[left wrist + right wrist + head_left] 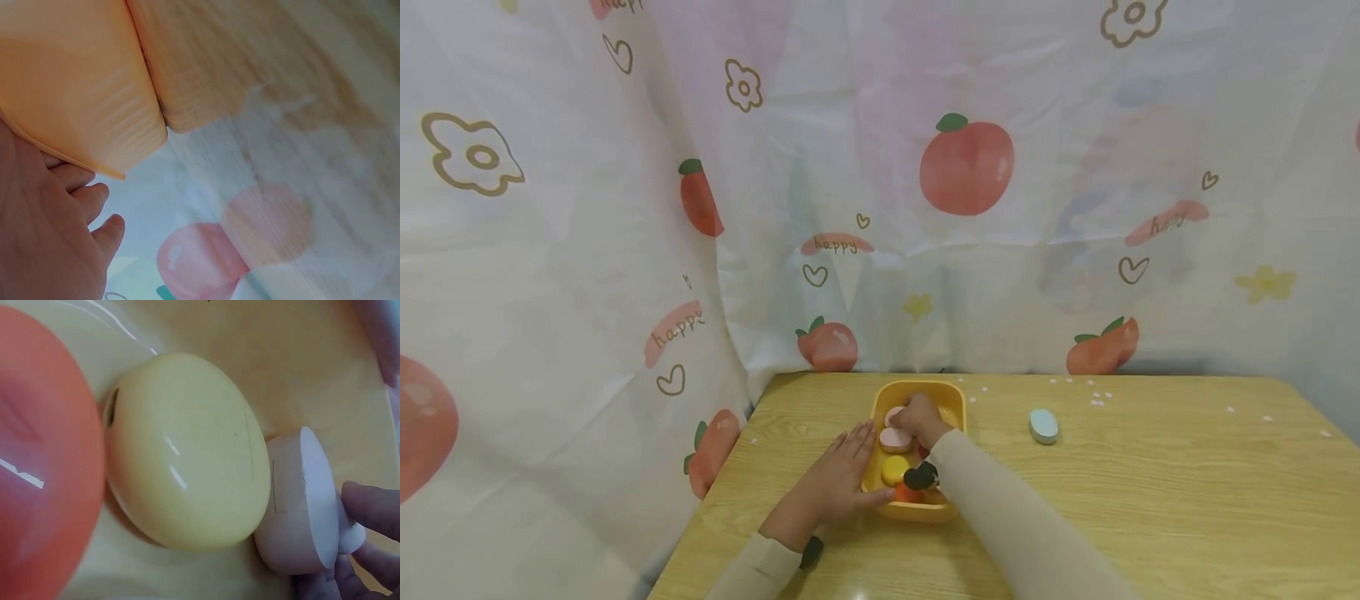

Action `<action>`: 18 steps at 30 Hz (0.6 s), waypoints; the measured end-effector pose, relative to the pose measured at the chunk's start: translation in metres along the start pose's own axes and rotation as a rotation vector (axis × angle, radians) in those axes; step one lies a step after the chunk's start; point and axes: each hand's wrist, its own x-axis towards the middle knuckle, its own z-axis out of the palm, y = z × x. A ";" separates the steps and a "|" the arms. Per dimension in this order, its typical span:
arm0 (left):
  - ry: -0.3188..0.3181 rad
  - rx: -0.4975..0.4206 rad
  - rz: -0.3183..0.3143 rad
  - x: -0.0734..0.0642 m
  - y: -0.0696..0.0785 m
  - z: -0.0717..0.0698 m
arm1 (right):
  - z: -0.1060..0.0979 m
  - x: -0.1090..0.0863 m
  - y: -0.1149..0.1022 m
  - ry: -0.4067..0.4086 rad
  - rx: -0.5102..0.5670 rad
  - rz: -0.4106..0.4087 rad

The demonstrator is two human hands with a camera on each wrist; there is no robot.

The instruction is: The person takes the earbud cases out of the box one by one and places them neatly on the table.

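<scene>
A yellow bin (925, 511) stands on the table with several rounded pieces inside. My left hand (835, 483) rests along its left side, with fingers outstretched at the rim and thumb over the near corner. In the left wrist view its fingertips reach along the bin's outer wall (81, 81). My right hand (921, 421) reaches into the far part of the bin and pinches a small pale pink piece (353, 534). Beside it lies a larger pink rounded piece (290, 506) with a flat face. A yellow rounded piece (187, 456) and an orange-red one (44, 456) follow nearer to me.
A pale blue oval piece (1043, 425) lies on the wooden table (1150, 500), right of the bin. Small white dots (1099, 398) are scattered toward the table's back edge. A fruit-printed curtain (880, 167) hangs behind and along the left side.
</scene>
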 end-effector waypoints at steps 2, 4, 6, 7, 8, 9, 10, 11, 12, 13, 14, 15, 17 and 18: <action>-0.005 -0.004 -0.005 0.000 0.000 0.000 | -0.001 -0.001 0.000 -0.006 0.008 0.006; -0.009 -0.003 -0.009 0.001 0.000 0.000 | -0.003 -0.001 0.001 -0.013 0.037 0.014; -0.009 -0.001 -0.013 0.001 0.000 0.000 | -0.004 -0.001 0.002 -0.018 0.072 0.016; -0.008 0.000 -0.013 0.001 0.001 0.000 | -0.005 -0.001 0.002 -0.023 0.093 0.015; -0.007 -0.001 -0.013 0.001 0.001 0.000 | -0.006 -0.001 0.003 -0.026 0.111 0.017; -0.008 0.001 -0.014 0.001 0.001 0.000 | -0.007 0.000 0.003 -0.031 0.127 0.018; -0.009 0.000 -0.014 0.001 0.001 0.000 | -0.008 0.000 0.003 -0.039 0.143 0.018; -0.010 0.001 -0.014 0.001 0.001 0.000 | -0.009 0.000 0.003 -0.044 0.157 0.020; -0.009 -0.001 -0.012 0.001 0.002 0.000 | -0.010 0.000 0.003 -0.049 0.166 0.023; -0.008 -0.004 -0.011 0.001 0.002 0.000 | -0.011 0.000 0.003 -0.053 0.175 0.022; -0.007 -0.009 -0.010 0.001 0.002 0.000 | -0.012 0.000 0.002 -0.059 0.183 0.023; -0.005 -0.010 -0.008 0.001 0.002 -0.001 | -0.013 -0.001 0.002 -0.068 0.195 0.025; -0.002 -0.012 -0.008 0.000 0.002 -0.001 | -0.014 -0.002 0.002 -0.083 0.211 0.021; -0.002 -0.011 -0.008 0.000 0.002 -0.001 | -0.015 -0.003 0.002 -0.093 0.222 0.021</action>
